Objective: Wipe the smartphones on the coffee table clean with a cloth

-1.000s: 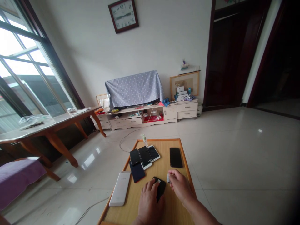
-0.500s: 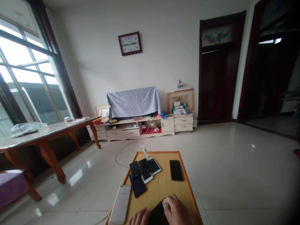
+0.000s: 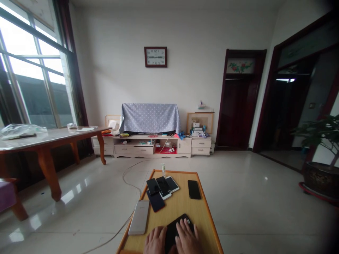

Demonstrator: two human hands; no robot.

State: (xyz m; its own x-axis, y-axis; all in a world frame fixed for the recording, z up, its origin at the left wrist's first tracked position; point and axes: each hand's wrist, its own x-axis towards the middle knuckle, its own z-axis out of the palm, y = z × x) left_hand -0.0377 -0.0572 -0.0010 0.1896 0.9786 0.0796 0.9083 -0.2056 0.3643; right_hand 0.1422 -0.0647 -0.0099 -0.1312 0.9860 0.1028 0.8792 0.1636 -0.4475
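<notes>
Your right hand lies open, fingers spread over the face of the black phone, and your left hand rests with bent fingers at its left edge; whether the left grips it, I cannot tell, as the near end is hidden; the phone sits on the near part of the desk, between and partly under your hands; if you press unevenly on one side, it could skid or twist on the smooth wood; a wide sweep of your left arm could knock the silver phone, which lies along the left rim, to the floor; the five-phone cluster overlaps, so a nudge could make the upper ones slide; the pump bottle, tall and narrow at the far end, could tip if bumped; counted outward, you have two hands, one phone beneath them, one silver phone, five clustered, one dark phone by the right rim, eight phones altogether, and one bottle.
</notes>
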